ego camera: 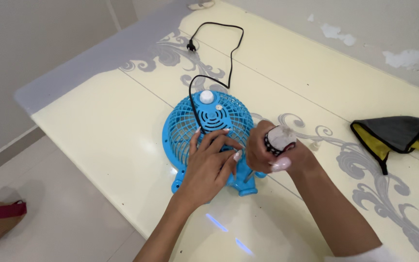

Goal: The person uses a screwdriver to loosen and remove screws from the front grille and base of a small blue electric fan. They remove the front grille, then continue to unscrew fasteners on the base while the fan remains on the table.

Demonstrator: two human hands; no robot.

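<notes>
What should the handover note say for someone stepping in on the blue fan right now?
Left hand: flat on the rear grille of the blue fan, pinning it face down on the cream table.
Right hand: fist around a screwdriver, shaft going down at the fan's base; tip hidden.
Black cord: unplugged, plug lying on the table.
Yellow-grey cloth: far right, untouched.
Done: fan laid down and steadied.
Left: grille still on; screw state cannot be told.

Fan (204,127) bright blue, white knob; cord (219,58) black; table (98,131) cream, grey scrollwork; cloth (398,136) yellow-grey.
</notes>
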